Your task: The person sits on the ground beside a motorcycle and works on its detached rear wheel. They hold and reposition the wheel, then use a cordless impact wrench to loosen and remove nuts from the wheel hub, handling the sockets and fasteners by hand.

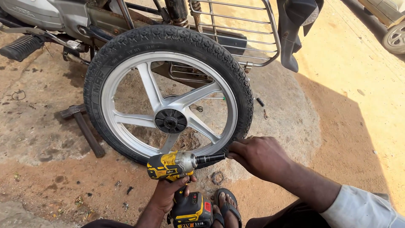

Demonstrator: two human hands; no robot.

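Driver up, socket meeting the tyre

My left hand (pixel 168 192) is clamped on the yellow impact driver (pixel 175 165); right hand (pixel 257 157), fingers pinched, steadies its black socket (pixel 211 158) at the wheel (pixel 168 95)'s six o'clock, wheel already off the motorbike (pixel 63 17) beyond.

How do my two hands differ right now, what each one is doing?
The left hand wraps the grip of the yellow and black cordless impact driver; the right hand holds no tool and pinches at the driver's black socket tip. The left hand sits low, near the sandalled foot; the right rests higher, against the black rubber tyre. Both meet at the same driver.
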